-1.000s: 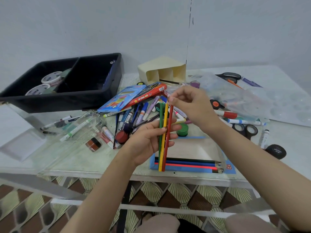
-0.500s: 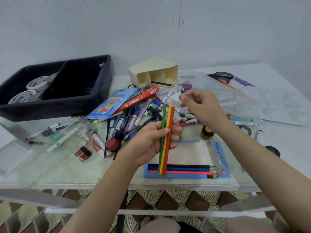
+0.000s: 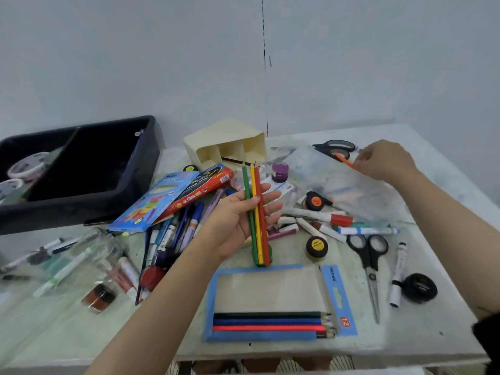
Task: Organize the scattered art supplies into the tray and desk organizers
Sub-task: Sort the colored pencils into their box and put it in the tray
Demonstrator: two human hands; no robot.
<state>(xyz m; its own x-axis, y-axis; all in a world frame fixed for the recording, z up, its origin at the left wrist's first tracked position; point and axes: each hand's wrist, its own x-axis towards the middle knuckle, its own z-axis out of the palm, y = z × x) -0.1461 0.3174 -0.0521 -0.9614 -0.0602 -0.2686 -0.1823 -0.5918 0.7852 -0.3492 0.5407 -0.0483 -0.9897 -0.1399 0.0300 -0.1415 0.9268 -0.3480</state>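
Note:
My left hand (image 3: 238,220) holds three coloured pencils (image 3: 255,212), green, yellow and red, upright above the table's middle. My right hand (image 3: 384,159) is far out at the back right and pinches an orange pencil (image 3: 345,160) lying on a clear plastic bag (image 3: 346,185). An open blue pencil box (image 3: 266,301) lies near the front edge with several pencils in its lower part. The black tray (image 3: 89,190) stands at the back left with tape rolls (image 3: 25,167) in its left compartment. A cream desk organizer (image 3: 230,144) lies tipped on its side behind the pile.
Markers and pens (image 3: 173,231) are heaped left of centre beside two pencil boxes (image 3: 173,194). Scissors (image 3: 369,261) and a black tape roll (image 3: 418,288) lie at the right, another pair of scissors (image 3: 335,146) at the back. A clear container (image 3: 81,258) lies at the left.
My right hand has left the pencil bundle and reached right and back to the orange pencil on the plastic bag. My left hand still holds the three pencils.

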